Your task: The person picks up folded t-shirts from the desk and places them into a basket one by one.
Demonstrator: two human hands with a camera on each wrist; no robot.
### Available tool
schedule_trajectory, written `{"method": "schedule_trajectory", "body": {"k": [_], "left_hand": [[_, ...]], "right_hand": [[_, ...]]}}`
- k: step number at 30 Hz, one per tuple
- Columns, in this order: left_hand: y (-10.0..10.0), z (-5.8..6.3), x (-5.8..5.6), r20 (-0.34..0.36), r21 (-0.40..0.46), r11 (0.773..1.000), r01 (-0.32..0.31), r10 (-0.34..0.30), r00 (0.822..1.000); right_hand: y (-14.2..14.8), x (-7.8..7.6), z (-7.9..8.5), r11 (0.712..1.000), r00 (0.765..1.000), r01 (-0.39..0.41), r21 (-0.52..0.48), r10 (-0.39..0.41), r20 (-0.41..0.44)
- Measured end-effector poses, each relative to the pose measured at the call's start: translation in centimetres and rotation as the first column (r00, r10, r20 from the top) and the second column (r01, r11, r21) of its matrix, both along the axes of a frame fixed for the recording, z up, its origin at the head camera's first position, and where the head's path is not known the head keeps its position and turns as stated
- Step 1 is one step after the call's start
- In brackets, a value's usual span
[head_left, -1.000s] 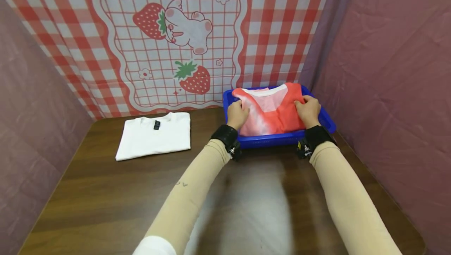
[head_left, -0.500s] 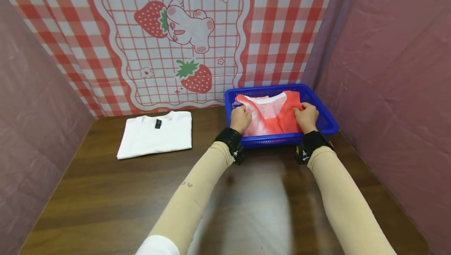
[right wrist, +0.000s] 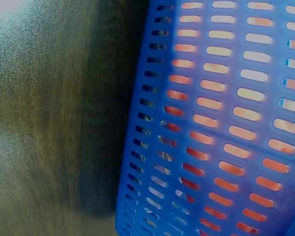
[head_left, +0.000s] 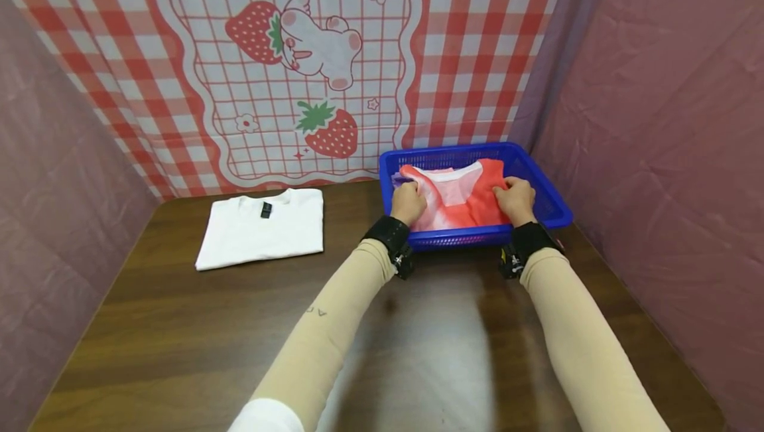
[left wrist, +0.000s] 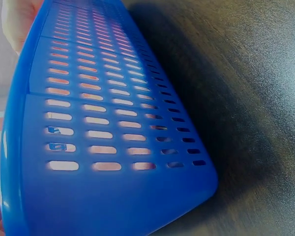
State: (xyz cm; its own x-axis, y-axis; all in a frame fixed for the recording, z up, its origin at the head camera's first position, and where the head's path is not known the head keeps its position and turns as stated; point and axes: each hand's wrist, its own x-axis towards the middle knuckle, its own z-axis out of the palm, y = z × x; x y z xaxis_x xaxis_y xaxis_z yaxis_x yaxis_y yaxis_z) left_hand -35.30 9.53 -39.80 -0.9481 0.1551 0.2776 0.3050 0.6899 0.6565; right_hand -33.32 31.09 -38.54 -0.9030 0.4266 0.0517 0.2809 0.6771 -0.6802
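Note:
In the head view, a folded red and pink shirt [head_left: 471,210] with a white neckline lies in a blue plastic basket [head_left: 552,201]. My left hand [head_left: 408,204] grips its left edge with curled fingers. At its right edge, my right hand [head_left: 516,200] pinches the fabric between thumb and fingers. A bit of purple cloth [head_left: 401,179] shows beside the left hand, inside the basket. The slotted basket wall [left wrist: 98,191] fills much of the left wrist view. Red and pink fabric shows through the slots of the basket wall [right wrist: 221,128] in the right wrist view.
A folded white T-shirt [head_left: 262,236] with a black label lies at the left of the brown wooden table [head_left: 197,339]. Behind the table hangs a red checked strawberry cloth [head_left: 334,133]. A pink curtain [head_left: 650,153] closes off the right side, close to the basket.
The red and pink shirt has sunk lower into the basket with both hands still holding it, so the basket's back rim now shows above it. The white T-shirt has stayed put.

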Motion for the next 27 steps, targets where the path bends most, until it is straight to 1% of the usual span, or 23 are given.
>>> {"method": "schedule_trajectory", "body": {"k": [6,9,10,11,12,14,16,17,18,19,20,21,22,23,24,25,26,27], "left_hand": [[-0.1,0.0,0.1,0.031,-0.027,1.000,0.015,-0.014,0.999],[0.0,0.1,-0.2,0.087,-0.040,0.999,0.027,-0.023,0.996],[0.0,0.2,-0.5,0.120,-0.047,0.998,0.036,-0.030,0.992],[0.0,-0.1,-0.9,0.143,-0.057,0.997,0.043,-0.035,0.989],[0.1,-0.1,-1.1,0.149,-0.078,0.996,0.036,-0.024,0.988],[0.8,-2.7,-3.5,0.127,-0.102,0.995,0.020,-0.007,0.992],[1.7,-6.2,-6.5,0.080,-0.132,0.991,-0.003,0.013,0.997],[2.2,-8.1,-8.0,0.047,-0.150,0.988,-0.025,0.032,0.998],[2.7,-9.7,-9.3,0.023,-0.179,0.983,-0.048,0.053,0.998],[3.0,-10.2,-9.9,0.048,-0.203,0.978,-0.051,0.062,0.997],[3.1,-9.9,-10.0,0.100,-0.230,0.972,-0.053,0.078,0.992],[3.3,-9.9,-10.1,0.095,-0.271,0.961,-0.056,0.084,0.992],[3.2,-9.5,-9.7,0.085,-0.310,0.949,-0.058,0.088,0.992],[3.0,-7.8,-8.5,0.133,-0.358,0.933,-0.041,0.094,0.987],[2.6,-5.6,-7.0,0.169,-0.401,0.916,-0.016,0.091,0.981],[2.1,-3.2,-5.1,0.206,-0.417,0.909,0.004,0.090,0.974],[1.8,-2.0,-4.0,0.199,-0.422,0.907,0.005,0.088,0.976],[1.3,-0.5,-2.8,0.181,-0.431,0.902,0.020,0.064,0.981]], "right_hand": [[-0.1,-0.1,-0.3,1.000,1.000,-0.008,0.021,0.008,-0.028],[-0.2,-0.1,-0.3,1.000,1.000,-0.007,0.031,0.008,-0.023],[-0.2,-0.2,-0.3,0.999,1.000,-0.005,0.036,0.006,-0.016],[-0.2,-0.1,-0.2,0.999,1.000,-0.003,0.039,0.003,-0.007],[-0.2,-0.1,-0.2,0.999,1.000,-0.001,0.044,0.001,0.005],[-0.2,0.1,0.0,0.998,1.000,0.000,0.055,-0.002,0.030],[-0.2,0.2,0.2,0.998,0.998,0.001,0.062,-0.004,0.059],[-0.2,0.4,0.3,0.998,0.997,0.001,0.063,-0.006,0.078],[-0.2,0.6,0.5,0.997,0.995,0.001,0.072,-0.009,0.102],[-0.2,0.7,0.7,0.996,0.992,0.003,0.085,-0.014,0.128],[-0.2,0.9,0.9,0.995,0.987,0.003,0.097,-0.018,0.160],[-0.1,1.0,1.0,0.994,0.980,0.000,0.113,-0.022,0.196],[0.0,1.2,1.2,0.992,0.972,-0.004,0.126,-0.025,0.234],[0.0,1.3,1.4,0.990,0.962,-0.014,0.141,-0.026,0.272],[0.1,1.3,1.6,0.987,0.953,-0.025,0.157,-0.023,0.302],[0.2,1.4,1.7,0.984,0.945,-0.043,0.171,-0.015,0.327],[0.3,1.4,1.9,0.981,0.939,-0.064,0.182,-0.003,0.345],[0.4,1.3,1.9,0.978,0.934,-0.085,0.191,0.011,0.357]]}}
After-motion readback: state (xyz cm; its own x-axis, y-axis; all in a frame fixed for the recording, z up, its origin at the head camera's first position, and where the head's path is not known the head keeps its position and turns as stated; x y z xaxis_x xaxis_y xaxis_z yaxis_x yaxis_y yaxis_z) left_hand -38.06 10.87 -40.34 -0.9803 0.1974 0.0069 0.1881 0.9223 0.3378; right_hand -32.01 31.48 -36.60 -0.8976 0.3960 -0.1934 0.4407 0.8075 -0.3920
